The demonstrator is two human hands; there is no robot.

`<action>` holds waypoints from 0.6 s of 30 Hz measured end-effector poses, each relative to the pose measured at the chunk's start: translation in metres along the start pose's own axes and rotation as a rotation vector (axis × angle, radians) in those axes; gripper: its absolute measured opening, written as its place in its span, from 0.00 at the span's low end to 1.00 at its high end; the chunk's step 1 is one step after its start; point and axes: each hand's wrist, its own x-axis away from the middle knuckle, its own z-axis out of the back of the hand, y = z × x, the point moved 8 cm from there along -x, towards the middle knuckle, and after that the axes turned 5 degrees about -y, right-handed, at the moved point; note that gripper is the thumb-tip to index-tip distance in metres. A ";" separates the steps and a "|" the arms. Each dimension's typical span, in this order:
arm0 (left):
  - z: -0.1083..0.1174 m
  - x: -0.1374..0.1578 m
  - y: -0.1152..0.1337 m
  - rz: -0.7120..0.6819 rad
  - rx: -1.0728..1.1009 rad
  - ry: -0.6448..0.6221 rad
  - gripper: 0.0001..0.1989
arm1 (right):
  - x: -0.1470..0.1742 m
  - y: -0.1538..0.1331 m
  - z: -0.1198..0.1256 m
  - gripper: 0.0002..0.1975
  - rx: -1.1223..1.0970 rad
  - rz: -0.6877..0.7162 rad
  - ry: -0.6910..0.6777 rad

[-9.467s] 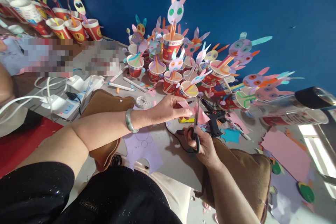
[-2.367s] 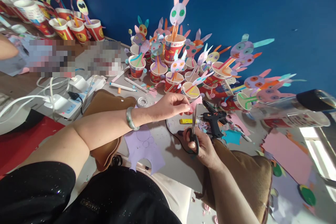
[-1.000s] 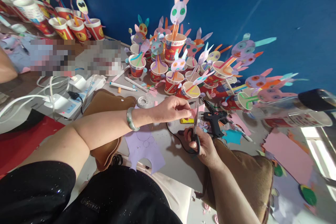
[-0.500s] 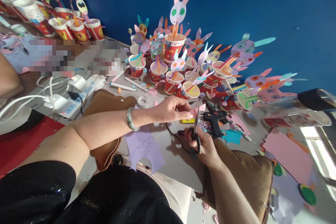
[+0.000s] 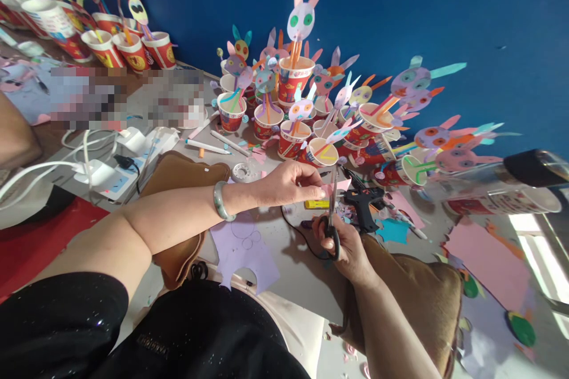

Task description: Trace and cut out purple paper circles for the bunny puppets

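Observation:
Between thumb and fingers, my left hand (image 5: 293,183) pinches a small piece of pink paper (image 5: 341,185), partly hidden by the fingertips. My right hand (image 5: 340,243) grips black-handled scissors (image 5: 332,213) with the fingers in the loops. The blades point away from me and cross the pink paper just beside the left fingertips. Right behind the scissors lies a black glue gun (image 5: 364,207). A yellow box-like item (image 5: 317,204) rests below the left fingertips. Nearer to me is a cut purple sheet (image 5: 246,254) with circles drawn on it.
Several paper cups (image 5: 293,80) with paper rabbit heads crowd the back by the blue wall. A clear bottle (image 5: 489,180) lies at right, near pink paper (image 5: 489,263). Brown cushions (image 5: 413,296) flank my arms. A power strip (image 5: 128,166) with cables is at left, near another person's arm (image 5: 15,133).
The pink paper now sticks out farther to the right of the scissor blades. Both hands have stayed almost in place.

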 end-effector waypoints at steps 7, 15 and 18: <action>0.000 0.000 0.002 -0.012 -0.009 -0.005 0.11 | -0.001 -0.005 -0.001 0.33 -0.010 0.007 0.008; 0.003 0.001 0.000 -0.014 -0.017 0.032 0.12 | -0.001 0.000 0.001 0.34 0.001 -0.004 0.014; 0.003 0.000 -0.001 -0.011 -0.011 0.034 0.12 | -0.001 -0.001 0.001 0.34 0.011 -0.005 0.014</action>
